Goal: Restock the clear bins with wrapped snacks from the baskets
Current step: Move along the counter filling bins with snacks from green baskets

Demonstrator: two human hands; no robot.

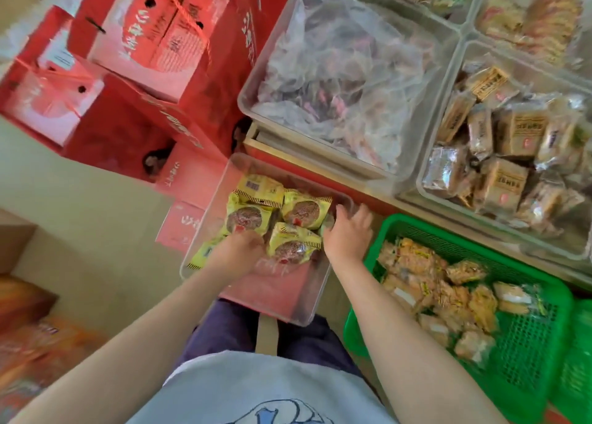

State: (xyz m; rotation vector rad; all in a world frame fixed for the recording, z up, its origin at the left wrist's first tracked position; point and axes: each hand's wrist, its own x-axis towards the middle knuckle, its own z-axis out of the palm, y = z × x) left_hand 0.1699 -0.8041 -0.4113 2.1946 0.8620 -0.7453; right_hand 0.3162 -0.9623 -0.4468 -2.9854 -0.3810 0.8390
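Note:
A clear bin (282,308) sits in front of me on red boxes, holding several yellow wrapped snacks (296,241). My left hand (240,247) is inside the bin, fingers curled down among the yellow packets at its left side; whether it grips one is hidden. My right hand (347,231) rests at the bin's right edge with fingers spread, touching a packet there. A green basket (538,282) to the right holds several orange-yellow wrapped snacks (448,292).
Larger clear bins stand on the shelf beyond: one with a crumpled clear bag (339,80), one with brown-gold packets (506,148). Red gift boxes (153,71) are stacked at left. A second green basket (579,369) shows at the right edge.

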